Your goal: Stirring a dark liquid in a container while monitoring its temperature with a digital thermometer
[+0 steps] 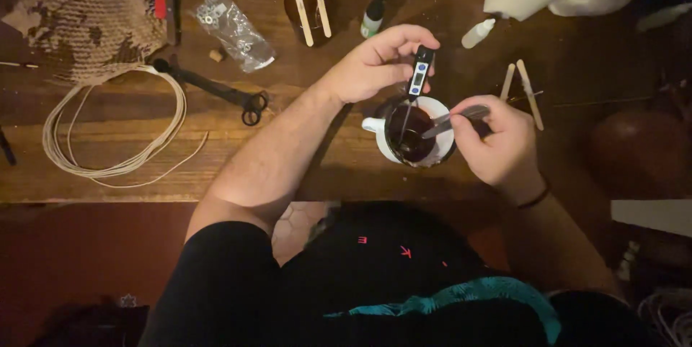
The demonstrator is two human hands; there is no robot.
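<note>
The left hand (375,66) pinches a black digital probe thermometer (419,72) standing in the white mug of dark liquid (414,133); the right hand (497,145), just right, grips a metal knife (454,121) dipped inside.

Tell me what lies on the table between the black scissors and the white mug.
In the head view, only the person's left forearm crosses above that stretch; the wooden table between the black scissors and the white mug is otherwise bare.

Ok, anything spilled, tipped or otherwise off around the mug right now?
Nothing stands out. The white mug sits upright on the wooden table with its dark liquid inside, and no spill shows around it. The left hand holds a probe thermometer dipped in; the right hand holds a metal utensil over the rim.
</note>
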